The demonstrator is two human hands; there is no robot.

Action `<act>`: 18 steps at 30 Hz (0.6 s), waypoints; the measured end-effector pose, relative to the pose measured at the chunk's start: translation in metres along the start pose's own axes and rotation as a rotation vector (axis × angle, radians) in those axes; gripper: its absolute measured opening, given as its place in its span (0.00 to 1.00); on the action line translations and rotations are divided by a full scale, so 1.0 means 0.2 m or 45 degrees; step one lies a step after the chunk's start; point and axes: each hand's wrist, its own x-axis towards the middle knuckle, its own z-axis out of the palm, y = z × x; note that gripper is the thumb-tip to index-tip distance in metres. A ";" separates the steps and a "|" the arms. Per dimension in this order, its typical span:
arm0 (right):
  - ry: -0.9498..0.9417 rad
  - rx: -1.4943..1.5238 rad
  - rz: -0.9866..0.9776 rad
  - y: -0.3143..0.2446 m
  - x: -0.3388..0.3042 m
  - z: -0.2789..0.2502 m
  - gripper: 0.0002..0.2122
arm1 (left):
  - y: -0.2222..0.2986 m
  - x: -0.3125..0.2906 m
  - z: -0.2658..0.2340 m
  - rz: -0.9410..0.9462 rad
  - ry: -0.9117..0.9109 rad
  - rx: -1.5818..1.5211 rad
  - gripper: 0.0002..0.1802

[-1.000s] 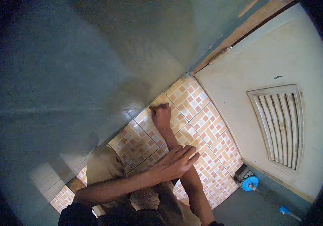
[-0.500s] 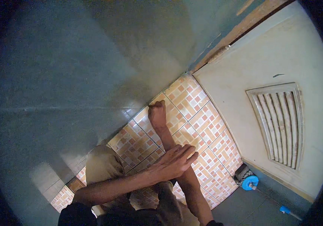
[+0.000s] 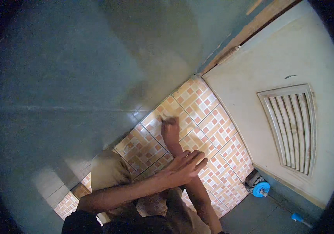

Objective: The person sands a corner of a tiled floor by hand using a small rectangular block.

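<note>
My left hand point(image 3: 184, 168) lies across my right forearm point(image 3: 200, 197), just below the wrist. Its fingers are slightly bent and a little apart, reaching past the arm's edge, and it holds nothing that I can see. Beyond it, my right hand point(image 3: 170, 132) hangs over the tiled floor point(image 3: 213, 136), curled into a loose fist. Motion blurs its fingertips, and no object shows in it. The two arms cross in front of my knees, which are in tan trousers point(image 3: 110, 171).
A grey-green wall point(image 3: 65, 70) rises on the left. At the right stands a pale door point(image 3: 248, 89) with a slatted vent point(image 3: 291, 132). Near the door's bottom corner a dark brush-like head with a blue disc point(image 3: 260, 189) lies on a long thin handle.
My right hand has drawn back slightly, toward me and to the right, still curled. My left hand keeps its place on the right forearm. The whole view has shifted a little.
</note>
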 end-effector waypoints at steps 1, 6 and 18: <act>-0.052 0.041 0.047 -0.02 -0.07 -0.02 0.04 | 0.00 -0.01 -0.01 -0.030 -0.003 -0.001 0.27; 0.079 0.017 0.135 0.04 -0.15 0.02 0.04 | -0.01 0.02 0.04 -0.032 -0.083 -0.076 0.29; 0.038 -0.114 0.064 -0.01 0.23 0.08 0.06 | -0.01 -0.03 0.07 -0.025 -0.024 -0.067 0.26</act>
